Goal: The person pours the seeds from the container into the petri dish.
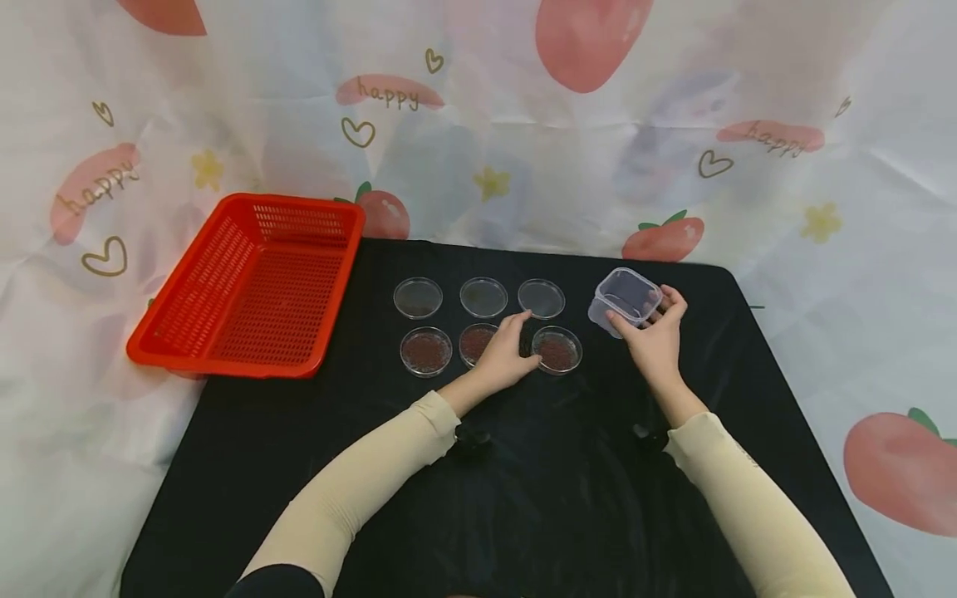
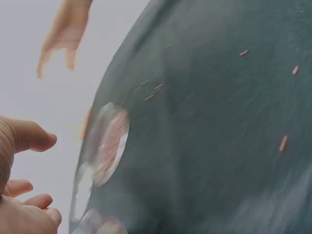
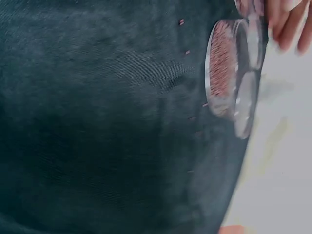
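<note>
My left hand [image 1: 503,359] is over the dishes with its thumb and fingers spread, and nothing shows between them in the left wrist view. Its thumb overlaps the rim of the right-hand front petri dish [image 1: 557,352], while its fingertips reach the right-hand rear clear dish [image 1: 542,292]. Reddish-brown pellets [image 3: 220,63] fill the front dishes; the middle front one [image 1: 474,340] is partly hidden behind the hand. At the right, my right hand [image 1: 660,342] grips a clear plastic box [image 1: 630,292] by its near side, tilted, with a translucent flap at its left.
A red perforated basket [image 1: 326,332] stands at the left rear of the black-covered table [image 1: 568,498]. Left of the hands are a pellet-filled dish [image 1: 426,352] and clear rear dishes [image 1: 418,298]. Loose pellets [image 2: 283,143] lie on the cloth. A printed curtain [image 1: 463,183] hangs behind.
</note>
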Motion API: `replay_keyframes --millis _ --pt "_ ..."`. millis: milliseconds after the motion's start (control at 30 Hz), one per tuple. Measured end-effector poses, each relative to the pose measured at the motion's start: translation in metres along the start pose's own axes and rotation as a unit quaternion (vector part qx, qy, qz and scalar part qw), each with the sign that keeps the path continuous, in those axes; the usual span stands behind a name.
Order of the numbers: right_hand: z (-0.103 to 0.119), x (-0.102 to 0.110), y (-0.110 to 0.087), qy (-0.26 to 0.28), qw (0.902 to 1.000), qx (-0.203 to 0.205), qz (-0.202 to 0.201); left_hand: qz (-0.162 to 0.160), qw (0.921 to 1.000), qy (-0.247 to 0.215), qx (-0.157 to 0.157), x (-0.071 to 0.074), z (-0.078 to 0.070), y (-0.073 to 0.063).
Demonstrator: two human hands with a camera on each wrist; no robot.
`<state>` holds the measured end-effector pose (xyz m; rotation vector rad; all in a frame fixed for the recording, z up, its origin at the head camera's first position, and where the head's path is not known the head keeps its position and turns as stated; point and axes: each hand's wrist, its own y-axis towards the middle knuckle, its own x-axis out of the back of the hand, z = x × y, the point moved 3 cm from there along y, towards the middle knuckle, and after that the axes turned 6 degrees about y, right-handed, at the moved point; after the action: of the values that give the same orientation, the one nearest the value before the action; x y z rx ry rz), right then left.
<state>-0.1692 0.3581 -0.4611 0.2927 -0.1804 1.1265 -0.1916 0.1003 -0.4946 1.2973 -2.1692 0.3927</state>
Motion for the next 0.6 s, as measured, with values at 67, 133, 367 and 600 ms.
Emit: replay_keyframes --millis 67,133,367,600 --pt "-0.011 0.006 0.003 0.03 0.999 -0.028 -0.016 -0.023 0.9996 -0.015 0.0 0.019 0.005 -0.001" --pt "-0.021 0.011 0.005 0.034 0.998 -0.044 -0.028 -0.062 0.9978 -0.021 0.005 0.039 0.016 -0.001" --pt "-0.041 0.018 0.007 -0.047 0.9959 -0.07 -0.031 -0.244 0.9626 -0.071 0.093 0.11 0.083 -0.008" --pt "-0.047 0.018 0.009 -0.092 0.9938 -0.059 -0.021 -0.273 0.9446 -0.071 0.168 0.144 0.137 -0.018"
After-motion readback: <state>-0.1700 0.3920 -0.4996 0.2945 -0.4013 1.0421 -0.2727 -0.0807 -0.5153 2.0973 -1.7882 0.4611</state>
